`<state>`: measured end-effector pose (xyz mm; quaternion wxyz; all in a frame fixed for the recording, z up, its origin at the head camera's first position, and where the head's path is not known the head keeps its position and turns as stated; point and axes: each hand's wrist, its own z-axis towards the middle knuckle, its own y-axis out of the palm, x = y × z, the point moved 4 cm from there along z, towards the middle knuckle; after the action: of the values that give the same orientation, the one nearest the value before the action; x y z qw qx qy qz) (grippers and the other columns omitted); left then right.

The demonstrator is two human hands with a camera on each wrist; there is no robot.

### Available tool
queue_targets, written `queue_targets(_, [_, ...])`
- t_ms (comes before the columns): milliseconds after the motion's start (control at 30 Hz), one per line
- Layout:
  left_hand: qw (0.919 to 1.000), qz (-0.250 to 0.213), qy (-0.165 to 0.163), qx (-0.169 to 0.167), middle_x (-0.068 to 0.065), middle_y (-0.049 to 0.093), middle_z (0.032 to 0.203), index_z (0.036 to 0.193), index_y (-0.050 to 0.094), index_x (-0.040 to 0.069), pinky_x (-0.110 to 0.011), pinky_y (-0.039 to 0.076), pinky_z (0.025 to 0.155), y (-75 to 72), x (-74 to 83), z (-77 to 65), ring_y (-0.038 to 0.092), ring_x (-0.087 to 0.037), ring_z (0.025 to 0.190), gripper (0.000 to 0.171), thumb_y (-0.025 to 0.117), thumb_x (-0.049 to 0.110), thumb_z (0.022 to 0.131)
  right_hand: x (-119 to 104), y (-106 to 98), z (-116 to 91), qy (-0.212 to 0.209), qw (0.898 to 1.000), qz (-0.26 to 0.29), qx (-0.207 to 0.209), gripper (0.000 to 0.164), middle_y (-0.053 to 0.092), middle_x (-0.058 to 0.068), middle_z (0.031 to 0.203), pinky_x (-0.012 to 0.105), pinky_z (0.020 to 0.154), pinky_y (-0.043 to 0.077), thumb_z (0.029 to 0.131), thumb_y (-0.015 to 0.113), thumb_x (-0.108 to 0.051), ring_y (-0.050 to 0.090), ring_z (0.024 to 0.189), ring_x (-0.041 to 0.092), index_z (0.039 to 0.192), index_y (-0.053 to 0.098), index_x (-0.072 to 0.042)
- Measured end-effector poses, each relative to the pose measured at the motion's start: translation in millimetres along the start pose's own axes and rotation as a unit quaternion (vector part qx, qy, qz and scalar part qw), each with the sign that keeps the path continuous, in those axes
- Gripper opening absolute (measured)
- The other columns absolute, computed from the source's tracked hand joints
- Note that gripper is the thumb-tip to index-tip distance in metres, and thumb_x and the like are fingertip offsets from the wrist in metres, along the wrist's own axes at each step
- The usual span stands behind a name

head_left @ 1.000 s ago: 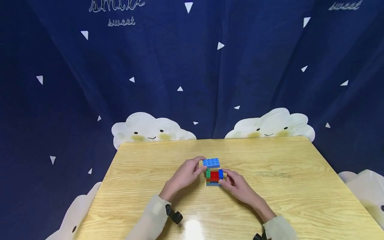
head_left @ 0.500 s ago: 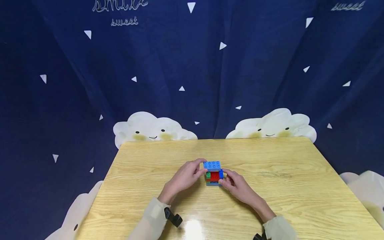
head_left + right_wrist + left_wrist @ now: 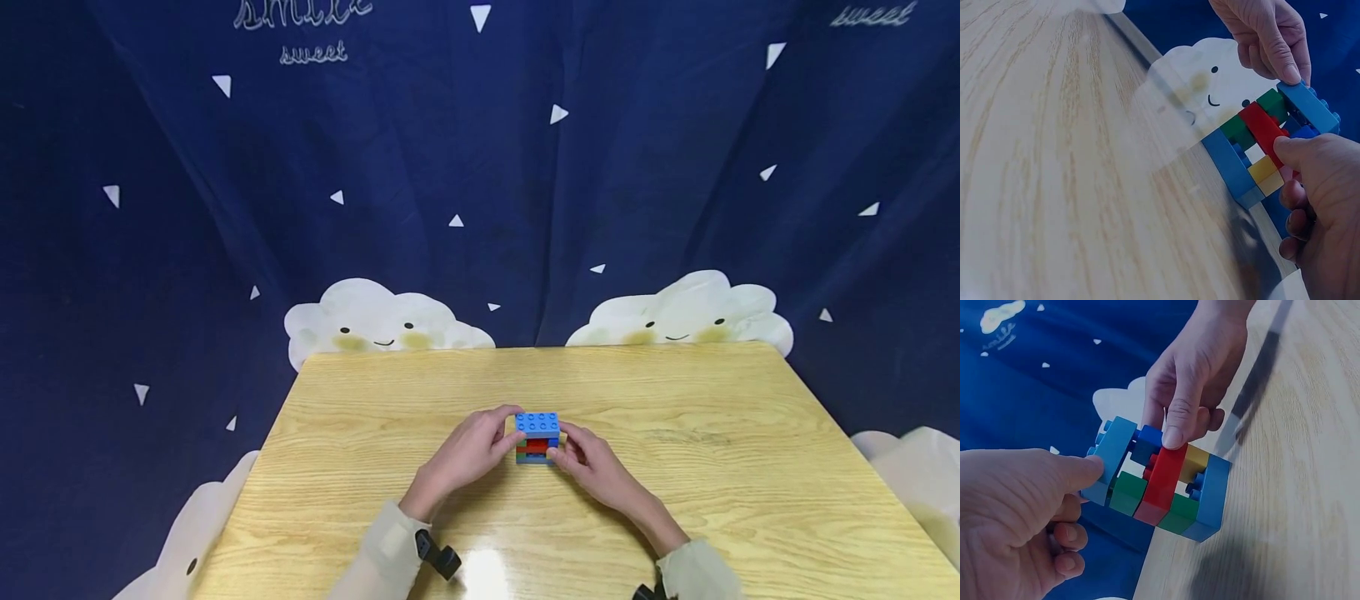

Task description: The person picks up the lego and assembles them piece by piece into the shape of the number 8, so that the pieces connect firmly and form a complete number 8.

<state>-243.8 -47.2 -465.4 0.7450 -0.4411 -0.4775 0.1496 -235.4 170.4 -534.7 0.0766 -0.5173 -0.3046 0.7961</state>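
Note:
My left hand pinches a light blue eight-stud toy brick by its left end, thumb in front. That brick lies over a small stack of toy bricks. In the left wrist view a thin gap with studs shows between it and the green brick and dark blue brick beneath. Below these come a long red brick, then another green brick and a yellow brick, on a blue base brick. My right hand grips the stack's right side, thumb on the red brick's end.
The stack stands on a wood-grain table. Behind it hangs a dark blue curtain with white triangles and clouds. A black wrist camera sits on the left sleeve.
My left hand has brought the light blue brick nearer and slightly right, from behind the stack to over its top, covering the upper studs. The right hand has stayed on the stack.

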Motion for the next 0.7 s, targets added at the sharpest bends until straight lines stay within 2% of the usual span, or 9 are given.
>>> queue_targets(200, [1.0000, 0.005, 0.001, 0.005, 0.008, 0.045, 0.066, 0.139, 0.065, 0.010, -0.022, 0.027, 0.050, -0.3, 0.4, -0.2, 0.036, -0.005, 0.053, 0.040, 0.069, 0.029, 0.103, 1.1, 1.0, 0.0, -0.006, 1.000, -0.003, 0.001, 0.033, 0.047, -0.009, 0.075, 0.024, 0.060, 0.038, 0.104, 0.067, -0.026, 0.043, 0.065, 0.003, 0.137, 0.062, -0.023])
queue_targets(700, [0.9999, 0.004, -0.002, -0.016, 0.008, 0.045, 0.066, 0.140, 0.065, 0.010, -0.021, 0.028, 0.050, -2.9, 1.8, 2.1, 0.037, -0.005, 0.054, 0.041, 0.067, 0.029, 0.104, 1.9, 1.1, 0.1, -0.007, 1.000, -0.010, -0.004, 0.035, 0.047, -0.010, 0.076, 0.025, 0.062, 0.038, 0.105, 0.065, -0.028, 0.044, 0.067, 0.005, 0.140, 0.061, -0.027])
